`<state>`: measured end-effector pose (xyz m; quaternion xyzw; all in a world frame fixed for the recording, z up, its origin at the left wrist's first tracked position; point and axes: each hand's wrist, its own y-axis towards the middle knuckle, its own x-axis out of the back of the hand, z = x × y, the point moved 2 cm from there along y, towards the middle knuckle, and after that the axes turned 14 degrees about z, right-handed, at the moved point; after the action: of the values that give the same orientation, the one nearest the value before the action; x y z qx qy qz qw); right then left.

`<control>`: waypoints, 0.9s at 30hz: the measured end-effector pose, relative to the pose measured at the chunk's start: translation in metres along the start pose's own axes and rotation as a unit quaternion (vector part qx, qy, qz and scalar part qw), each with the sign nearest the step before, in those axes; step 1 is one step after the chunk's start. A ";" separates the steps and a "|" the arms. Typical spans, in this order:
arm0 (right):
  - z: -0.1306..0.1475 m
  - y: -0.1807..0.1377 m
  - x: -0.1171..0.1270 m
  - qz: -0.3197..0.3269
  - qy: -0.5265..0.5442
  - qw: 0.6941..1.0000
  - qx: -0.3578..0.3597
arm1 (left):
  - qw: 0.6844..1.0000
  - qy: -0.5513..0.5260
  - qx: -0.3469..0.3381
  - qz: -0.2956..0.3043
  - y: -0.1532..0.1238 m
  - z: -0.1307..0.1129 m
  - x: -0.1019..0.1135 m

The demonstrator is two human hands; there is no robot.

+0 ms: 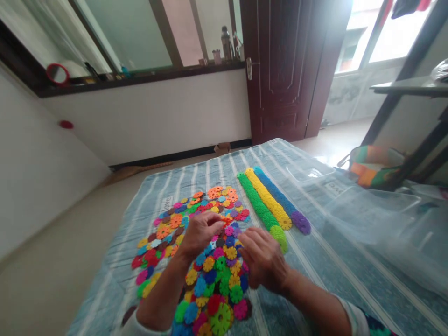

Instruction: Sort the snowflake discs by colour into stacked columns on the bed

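Observation:
Many notched plastic snowflake discs (210, 264) in mixed colours lie spread in a loose pile on the striped bedsheet. My left hand (201, 232) is over the pile, thumb and fingers closed in a pinch. An orange-red disc (227, 220) shows right by these fingertips; whether it is held cannot be made out. At the pile's right edge is my right hand (263, 257), its fingers curled together and hiding whatever is in them. Beyond it lie overlapping rows of discs sorted by colour: a green row (261, 205), a yellow row (269, 198) and a blue row (276, 191) ending in purple.
A clear plastic lid or tray (310, 173) and a larger clear plastic container (378, 224) rest on the right of the striped bedsheet (308, 280). Behind the bed are a dark red door (287, 70) and a window ledge (147, 79). A dark-framed shelf (413, 87) stands at right.

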<state>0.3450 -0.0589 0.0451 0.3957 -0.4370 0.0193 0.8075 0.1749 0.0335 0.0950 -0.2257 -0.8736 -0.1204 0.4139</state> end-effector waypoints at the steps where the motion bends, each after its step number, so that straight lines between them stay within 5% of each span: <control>1: -0.006 0.001 0.005 -0.001 -0.012 1.000 -0.012 | 1.000 -0.011 -0.026 0.011 -0.004 -0.010 -0.009; 7: -0.024 0.004 0.023 0.074 -0.030 0.996 -0.032 | 0.992 -0.042 -0.115 0.033 -0.013 -0.045 -0.050; 15: -0.069 -0.005 0.065 0.208 -0.047 0.972 -0.096 | 0.991 -0.044 -0.122 0.027 -0.009 -0.053 -0.063; 19: -0.098 -0.013 0.083 0.257 -0.079 0.941 -0.204 | 0.993 -0.026 -0.111 0.033 -0.011 -0.047 -0.063; 27: -0.102 -0.012 0.076 0.392 -0.120 0.873 -0.264 | 0.993 0.014 -0.103 0.055 -0.020 -0.034 -0.068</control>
<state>0.4662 -0.0240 0.0614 -0.0365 -0.6384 0.1703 0.7498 0.2253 -0.0173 0.0634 -0.3137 -0.8366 -0.1902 0.4069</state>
